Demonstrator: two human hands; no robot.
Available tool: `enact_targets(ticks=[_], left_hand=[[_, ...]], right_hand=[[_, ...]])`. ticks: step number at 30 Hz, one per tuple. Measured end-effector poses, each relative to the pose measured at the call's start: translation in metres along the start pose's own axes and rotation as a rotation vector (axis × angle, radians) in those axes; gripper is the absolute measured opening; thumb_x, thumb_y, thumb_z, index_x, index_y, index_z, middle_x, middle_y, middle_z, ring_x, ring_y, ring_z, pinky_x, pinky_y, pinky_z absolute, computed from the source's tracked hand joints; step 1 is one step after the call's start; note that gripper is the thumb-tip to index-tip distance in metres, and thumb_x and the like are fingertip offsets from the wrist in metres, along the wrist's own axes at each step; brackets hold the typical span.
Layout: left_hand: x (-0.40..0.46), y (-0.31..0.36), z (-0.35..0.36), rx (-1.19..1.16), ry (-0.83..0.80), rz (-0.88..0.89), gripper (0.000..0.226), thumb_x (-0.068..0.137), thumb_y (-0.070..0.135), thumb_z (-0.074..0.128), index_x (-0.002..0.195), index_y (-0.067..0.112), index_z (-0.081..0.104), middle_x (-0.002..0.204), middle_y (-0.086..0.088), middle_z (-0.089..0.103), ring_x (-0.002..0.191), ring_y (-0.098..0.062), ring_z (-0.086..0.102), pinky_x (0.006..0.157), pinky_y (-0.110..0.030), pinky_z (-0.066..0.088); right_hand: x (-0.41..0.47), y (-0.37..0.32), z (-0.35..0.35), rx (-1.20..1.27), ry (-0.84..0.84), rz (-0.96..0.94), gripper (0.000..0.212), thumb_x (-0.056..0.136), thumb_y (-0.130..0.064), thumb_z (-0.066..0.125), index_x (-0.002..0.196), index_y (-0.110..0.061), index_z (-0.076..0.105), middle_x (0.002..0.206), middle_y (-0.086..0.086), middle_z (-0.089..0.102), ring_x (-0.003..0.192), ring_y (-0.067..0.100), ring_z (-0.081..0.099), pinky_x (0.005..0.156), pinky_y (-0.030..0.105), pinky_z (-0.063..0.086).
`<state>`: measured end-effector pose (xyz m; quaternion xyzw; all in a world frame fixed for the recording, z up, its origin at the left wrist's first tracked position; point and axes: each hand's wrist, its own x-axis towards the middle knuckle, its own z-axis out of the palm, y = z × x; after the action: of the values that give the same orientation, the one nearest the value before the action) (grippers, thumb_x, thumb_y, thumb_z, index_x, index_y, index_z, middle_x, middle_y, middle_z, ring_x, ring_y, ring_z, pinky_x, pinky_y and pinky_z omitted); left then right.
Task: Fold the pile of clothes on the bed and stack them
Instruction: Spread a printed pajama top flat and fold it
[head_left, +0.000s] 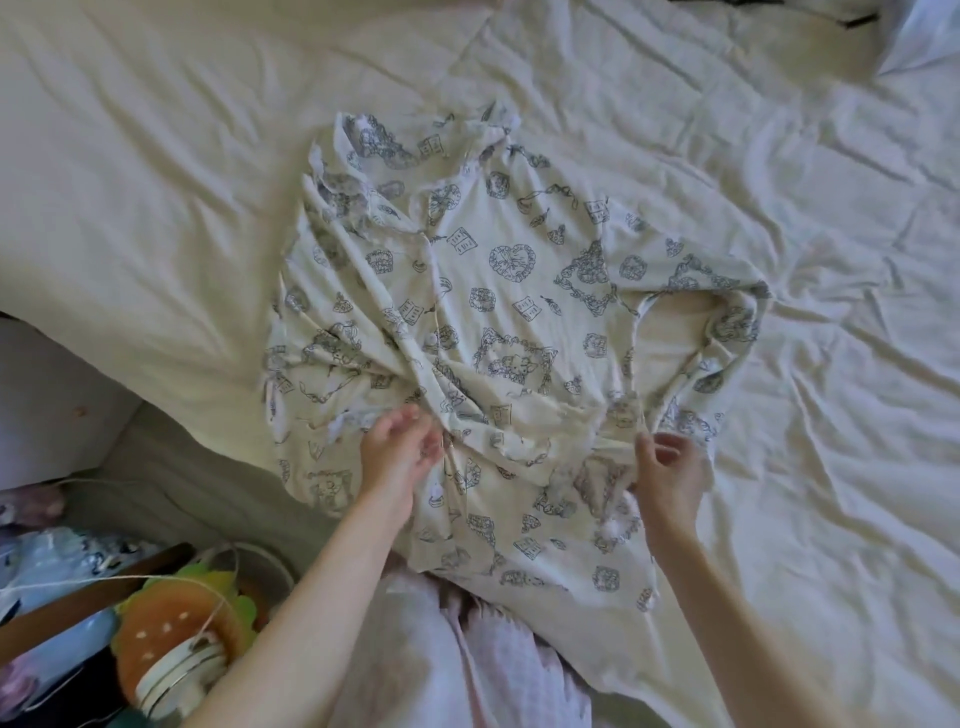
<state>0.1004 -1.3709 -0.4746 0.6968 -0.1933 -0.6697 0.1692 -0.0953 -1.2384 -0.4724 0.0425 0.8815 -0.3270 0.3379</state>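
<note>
Surface: cream bed sheet (156, 171), wrinkled, is covering the bed and filling most of the view.
Garment: printed cream top (498, 332) is lying spread on the sheet near the bed's near edge, creased, with grey heart and book motifs; one sleeve opening is showing at its right side.
Left hand (400, 447): is reaching in from the lower left, forearm bare, fingers curling into a gathered fold of the top; motion blur is hiding the exact grip.
Right hand (667, 467): is reaching in from the lower right, fingers and thumb pinching the fabric edge below the sleeve opening.
Person: pale pink clothing (467, 660) is showing between the forearms.
Beside bed: burger-shaped plush (176, 623) and string are lying among clutter at lower left.
Far corner: pillow (919, 36) is sitting at upper right.
</note>
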Motion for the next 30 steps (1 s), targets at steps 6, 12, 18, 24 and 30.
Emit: enact_targets(ticks=[6, 12, 18, 24, 30], left_hand=[[0.018, -0.002, 0.022, 0.455, 0.098, 0.064, 0.039, 0.084, 0.017, 0.069, 0.115, 0.007, 0.046, 0.101, -0.001, 0.061, 0.092, -0.018, 0.060, 0.086, -0.038, 0.052], [0.024, -0.001, 0.037, 0.503, 0.210, 0.078, 0.016, 0.090, 0.016, 0.058, 0.077, 0.009, 0.058, 0.086, -0.010, 0.065, 0.073, -0.023, 0.058, 0.080, -0.040, 0.054], [-0.009, 0.027, 0.044, 0.165, 0.024, 0.223, 0.008, 0.091, 0.009, 0.057, 0.087, 0.002, 0.059, 0.086, -0.012, 0.068, 0.069, -0.016, 0.070, 0.061, -0.025, 0.057], [-0.021, 0.054, 0.078, 0.276, -0.051, 0.409, 0.013, 0.090, 0.016, 0.059, 0.077, 0.013, 0.061, 0.077, -0.003, 0.064, 0.076, -0.018, 0.062, 0.077, -0.035, 0.053], [0.001, 0.052, 0.089, 0.549, -0.201, 0.371, 0.013, 0.092, 0.015, 0.053, 0.091, 0.025, 0.061, 0.100, 0.002, 0.064, 0.096, -0.017, 0.060, 0.089, -0.038, 0.052]], right_hand=[[-0.017, 0.003, 0.015, -0.590, -0.009, -0.776, 0.026, 0.079, -0.011, 0.072, 0.104, -0.003, 0.066, 0.106, 0.017, 0.061, 0.099, 0.037, 0.057, 0.085, 0.043, 0.041], [-0.018, 0.032, 0.036, -1.118, -0.353, -0.763, 0.069, 0.081, -0.052, 0.062, 0.135, -0.015, 0.042, 0.145, 0.008, 0.036, 0.138, 0.027, 0.027, 0.111, 0.045, 0.021], [-0.019, 0.020, 0.024, -0.714, -0.214, -0.848, 0.023, 0.072, 0.008, 0.065, 0.092, -0.003, 0.068, 0.080, 0.009, 0.066, 0.075, 0.028, 0.065, 0.071, 0.035, 0.049], [0.000, -0.006, -0.011, -0.028, -0.445, -0.118, 0.015, 0.090, -0.008, 0.054, 0.088, -0.017, 0.067, 0.052, -0.007, 0.046, 0.036, -0.001, 0.036, 0.037, 0.011, 0.028], [0.058, -0.032, -0.029, -0.236, -0.275, -0.037, 0.031, 0.092, -0.019, 0.057, 0.120, -0.007, 0.057, 0.071, -0.002, 0.056, 0.062, 0.018, 0.059, 0.049, 0.023, 0.044]])
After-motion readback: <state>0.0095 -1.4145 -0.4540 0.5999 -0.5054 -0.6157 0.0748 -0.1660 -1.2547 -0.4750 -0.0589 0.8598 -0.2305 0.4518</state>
